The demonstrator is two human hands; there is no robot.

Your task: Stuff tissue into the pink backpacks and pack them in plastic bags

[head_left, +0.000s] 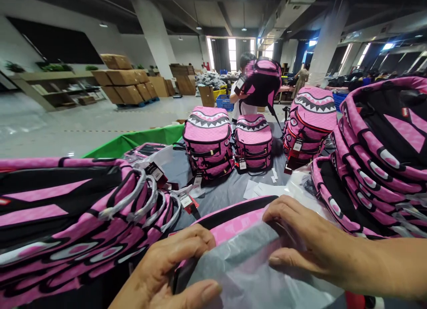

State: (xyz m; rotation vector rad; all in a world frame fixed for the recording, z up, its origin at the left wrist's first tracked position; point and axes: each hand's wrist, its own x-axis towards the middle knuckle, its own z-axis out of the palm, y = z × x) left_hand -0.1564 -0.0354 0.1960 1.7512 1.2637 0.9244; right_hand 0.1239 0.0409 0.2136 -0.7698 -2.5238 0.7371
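Note:
In front of me lies a pink backpack (230, 226) with black trim, partly covered by a translucent plastic bag (240, 269). My left hand (173, 266) grips the bag's left edge, its fingers curled at the backpack's side and the thumb on the plastic. On the other side my right hand (300, 238) pinches the bag's opening, fingertips over the upper edge of the backpack. The lower part of the backpack shows only dimly through the plastic.
Stacks of pink backpacks rise at left (100, 224) and right (373, 166). Several backpacks (208, 144) with shark-mouth patterns stand ahead on the grey table cover (223, 193), near loose white papers (267, 189). Across the table, a person (247, 106) holds up a backpack (265, 84).

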